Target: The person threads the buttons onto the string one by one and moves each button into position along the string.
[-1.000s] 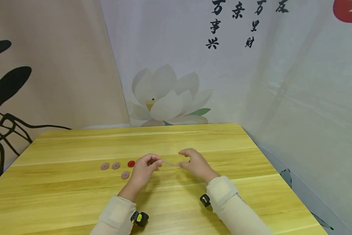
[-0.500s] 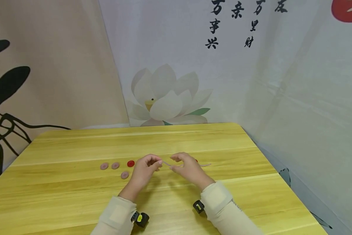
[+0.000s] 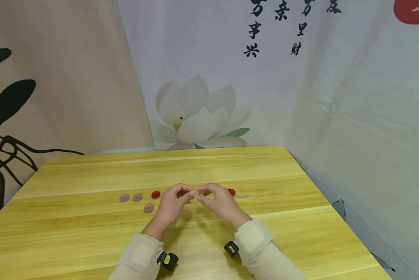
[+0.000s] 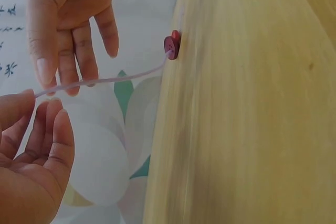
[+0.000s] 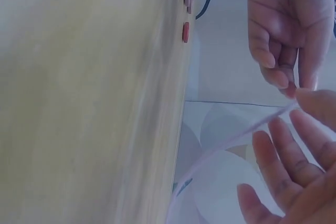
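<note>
My left hand [image 3: 174,200] pinches one end of a thin pale pink cord [image 4: 121,78] between thumb and fingertips above the table. Close to that end, my right hand [image 3: 220,202] has its thumb and index finger apart, fingers extended, with the cord passing by the fingertips. Red buttons [image 4: 170,47] sit on the cord lower down, where it runs through a hole. In the head view a red button [image 3: 232,192] shows behind the right hand, and the cord's tail [image 3: 243,196] lies on the wood beside it.
Left of the hands on the wooden table [image 3: 90,241] lie a loose red button [image 3: 155,195] and three dusty-pink buttons, one of them [image 3: 148,208] nearest the left wrist. A printed cloth [image 3: 209,77] hangs behind the table's far edge.
My right hand has moved left along the cord until its fingertips are near the left hand's. The red button and cord tail behind it have come into view. The left hand stays put.
</note>
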### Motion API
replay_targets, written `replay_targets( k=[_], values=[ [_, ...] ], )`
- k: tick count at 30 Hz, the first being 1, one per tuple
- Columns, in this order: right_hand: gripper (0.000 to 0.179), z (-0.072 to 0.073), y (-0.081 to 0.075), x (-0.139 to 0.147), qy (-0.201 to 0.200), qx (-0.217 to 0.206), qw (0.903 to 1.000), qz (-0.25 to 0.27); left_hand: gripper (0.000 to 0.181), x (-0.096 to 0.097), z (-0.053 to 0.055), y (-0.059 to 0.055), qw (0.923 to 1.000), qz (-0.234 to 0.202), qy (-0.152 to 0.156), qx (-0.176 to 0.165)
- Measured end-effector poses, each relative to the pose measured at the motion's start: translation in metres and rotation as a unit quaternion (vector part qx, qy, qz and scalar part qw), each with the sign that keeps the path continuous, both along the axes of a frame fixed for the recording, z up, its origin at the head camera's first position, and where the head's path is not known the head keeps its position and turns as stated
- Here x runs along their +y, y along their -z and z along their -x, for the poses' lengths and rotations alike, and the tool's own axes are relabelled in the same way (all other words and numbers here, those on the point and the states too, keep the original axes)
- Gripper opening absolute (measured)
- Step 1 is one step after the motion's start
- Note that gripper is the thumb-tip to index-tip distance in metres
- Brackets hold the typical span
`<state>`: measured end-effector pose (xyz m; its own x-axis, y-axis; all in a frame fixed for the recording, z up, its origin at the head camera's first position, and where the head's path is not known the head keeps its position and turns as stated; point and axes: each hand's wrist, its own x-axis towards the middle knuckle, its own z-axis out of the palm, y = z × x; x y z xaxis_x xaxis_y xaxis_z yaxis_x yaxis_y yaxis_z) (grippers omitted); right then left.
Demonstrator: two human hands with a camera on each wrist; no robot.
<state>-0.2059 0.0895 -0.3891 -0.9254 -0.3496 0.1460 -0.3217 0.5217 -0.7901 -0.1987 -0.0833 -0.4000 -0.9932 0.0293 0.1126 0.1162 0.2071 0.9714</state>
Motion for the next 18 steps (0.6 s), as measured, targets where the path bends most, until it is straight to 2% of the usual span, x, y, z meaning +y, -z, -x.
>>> replay_targets(
  k=[18],
  values=[
    [0.010, 0.0018, 0.0033, -0.0041, -0.003, 0.029, 0.9995, 0.008, 0.009, 0.0046, -0.0001, 0.0001, 0.9998, 0.006, 0.014, 0.012]
  ],
)
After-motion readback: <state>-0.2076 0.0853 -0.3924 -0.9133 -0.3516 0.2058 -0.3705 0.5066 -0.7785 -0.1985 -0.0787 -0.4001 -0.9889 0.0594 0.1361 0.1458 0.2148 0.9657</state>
